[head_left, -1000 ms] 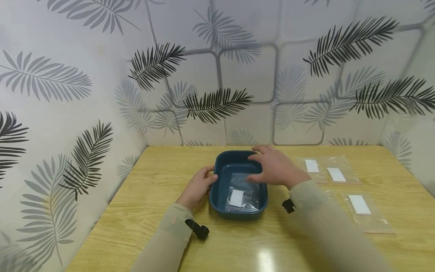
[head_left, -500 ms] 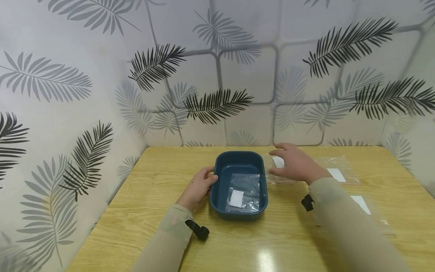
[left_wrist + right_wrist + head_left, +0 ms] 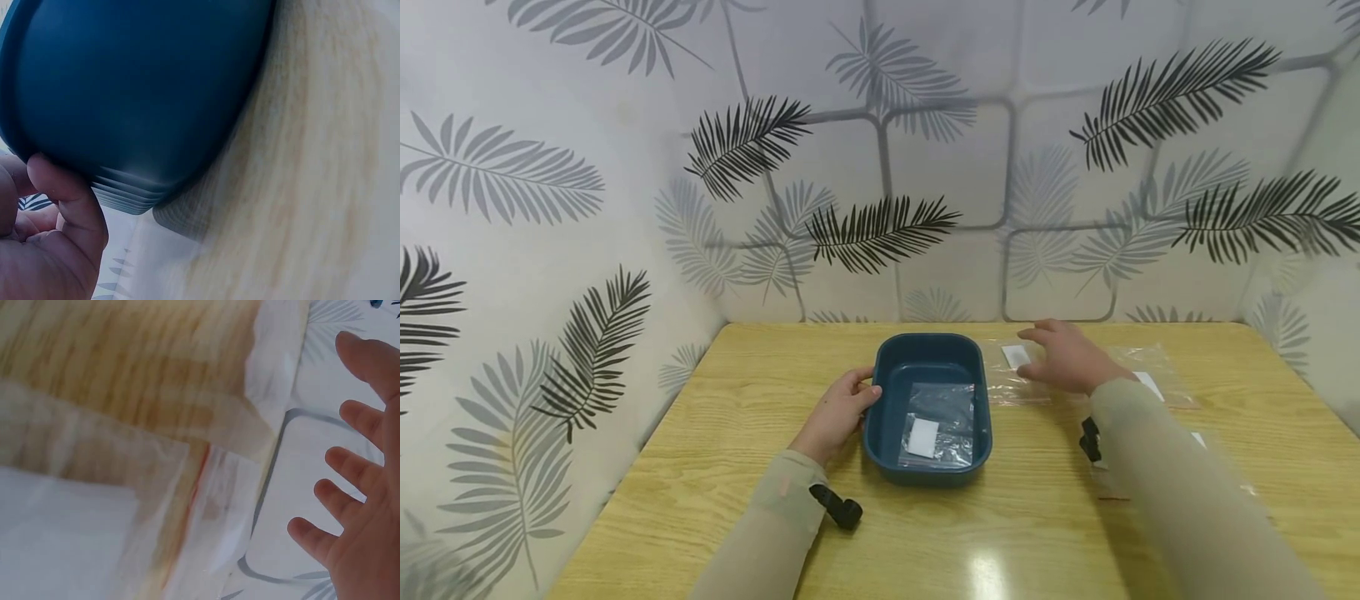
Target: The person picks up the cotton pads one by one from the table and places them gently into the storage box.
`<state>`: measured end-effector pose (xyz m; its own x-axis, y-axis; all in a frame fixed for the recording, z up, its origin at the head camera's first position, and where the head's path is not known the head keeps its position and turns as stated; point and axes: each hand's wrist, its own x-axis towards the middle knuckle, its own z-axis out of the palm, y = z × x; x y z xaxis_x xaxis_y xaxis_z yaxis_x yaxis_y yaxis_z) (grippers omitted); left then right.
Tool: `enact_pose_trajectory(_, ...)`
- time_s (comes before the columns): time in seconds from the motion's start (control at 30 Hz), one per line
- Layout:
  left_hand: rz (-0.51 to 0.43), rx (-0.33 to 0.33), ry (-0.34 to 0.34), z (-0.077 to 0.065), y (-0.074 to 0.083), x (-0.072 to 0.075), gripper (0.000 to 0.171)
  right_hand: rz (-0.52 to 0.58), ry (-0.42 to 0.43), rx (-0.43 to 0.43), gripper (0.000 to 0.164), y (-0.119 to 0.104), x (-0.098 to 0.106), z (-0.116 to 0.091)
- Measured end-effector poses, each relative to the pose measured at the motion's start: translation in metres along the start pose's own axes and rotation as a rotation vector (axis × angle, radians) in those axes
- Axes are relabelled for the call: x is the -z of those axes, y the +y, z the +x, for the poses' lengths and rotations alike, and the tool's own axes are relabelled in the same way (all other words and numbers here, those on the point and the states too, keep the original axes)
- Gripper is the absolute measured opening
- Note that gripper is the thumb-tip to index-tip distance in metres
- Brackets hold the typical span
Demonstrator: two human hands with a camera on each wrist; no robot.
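Observation:
My left hand [image 3: 837, 412] grips the left rim of a dark blue plastic basin [image 3: 925, 477], thumb over the edge; the left wrist view shows the thumb [image 3: 69, 194] against its wall. Inside the basin lies a clear zip bag [image 3: 942, 404] with a white card [image 3: 922, 437] in it. My right hand [image 3: 1067, 358] is over the bags right of the basin, its fingers spread and holding nothing. Beside its fingertips lies another clear zip bag [image 3: 1000, 387] with a white card [image 3: 1015, 357]. The right wrist view shows the hand [image 3: 369, 512] near a red-striped bag [image 3: 150, 462].
More clear bags with white cards, such as the back-right bag [image 3: 1172, 379], lie on the wooden table [image 3: 737, 383], partly hidden by my right arm [image 3: 1180, 483]. A patterned wall [image 3: 940, 267] borders the table's back and left.
My right hand has moved right from over the basin to above the bags, uncovering the one beside the basin. My left hand and the basin have stayed put.

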<state>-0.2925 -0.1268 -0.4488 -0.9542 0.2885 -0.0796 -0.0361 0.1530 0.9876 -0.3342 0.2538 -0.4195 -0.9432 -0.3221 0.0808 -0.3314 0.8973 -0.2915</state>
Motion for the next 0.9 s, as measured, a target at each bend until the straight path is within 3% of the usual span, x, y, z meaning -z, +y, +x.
enact_pose_trajectory(0.23,-0.003,-0.011,-0.014,0.002,-0.001,0.002,0.048,-0.047,-0.039,-0.065,0.08,0.011,-0.013,0.009)
enact_pose_trajectory(0.47,0.007,-0.013,-0.011,0.001,-0.002,0.002,0.048,-0.047,-0.085,-0.124,0.079,0.011,-0.017,0.006)
enact_pose_trajectory(0.9,-0.003,-0.015,-0.013,0.0,0.001,0.002,0.046,-0.085,-0.165,-0.097,0.09,0.018,-0.02,0.003)
